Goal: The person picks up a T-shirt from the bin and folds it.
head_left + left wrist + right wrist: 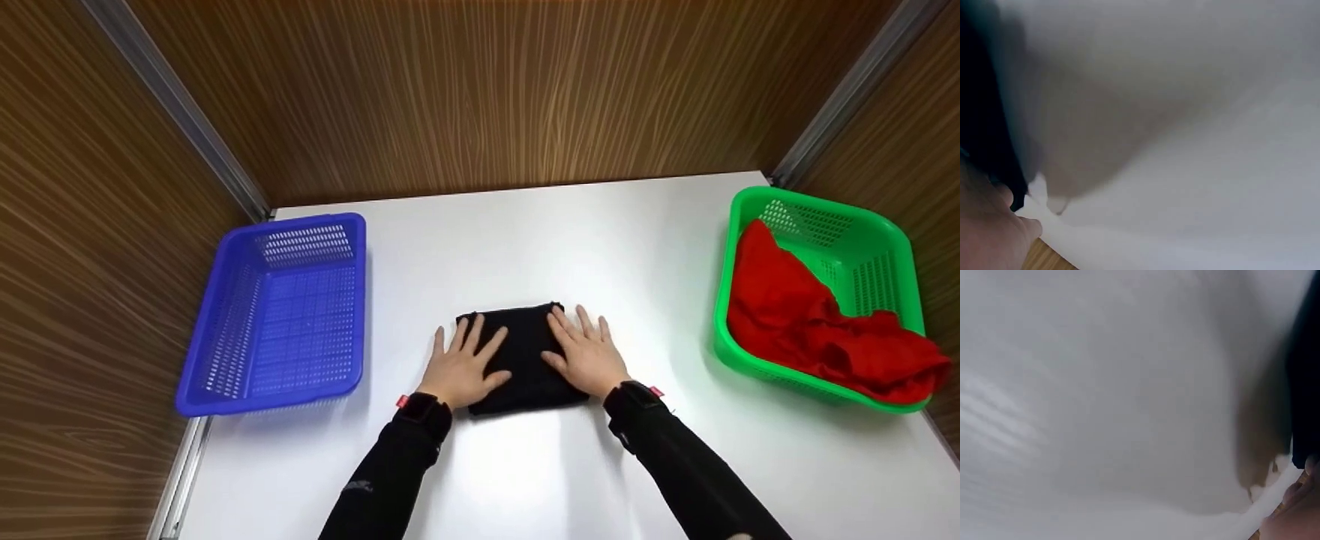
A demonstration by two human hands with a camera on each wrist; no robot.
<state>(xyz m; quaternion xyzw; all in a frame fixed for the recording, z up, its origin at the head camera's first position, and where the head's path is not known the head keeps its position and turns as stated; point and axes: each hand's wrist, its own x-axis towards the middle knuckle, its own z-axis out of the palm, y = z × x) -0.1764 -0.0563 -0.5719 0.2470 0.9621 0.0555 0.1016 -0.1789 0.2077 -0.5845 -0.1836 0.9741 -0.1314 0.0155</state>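
A black cloth (pixel 525 360), folded into a flat rectangle, lies on the white table at the centre of the head view. My left hand (pixel 459 369) rests on its left side with fingers spread and straight, the outer fingers reaching past the edge onto the table. On the right side lies my right hand (pixel 589 356), also flat with fingers spread. Each wrist view catches only part of things: the left hand (pixel 994 233) beside a dark edge of the cloth (pixel 985 112), and the right hand (pixel 1297 512) below another dark edge (pixel 1306 382).
To the left stands a blue perforated basket (pixel 360 300) with nothing inside. At the right, a green basket (pixel 911 277) holds crumpled red cloth (pixel 795 315), part of which hangs over the front rim. Wood-grain panels (pixel 480 97) enclose the white table (pixel 525 247) at the back and sides.
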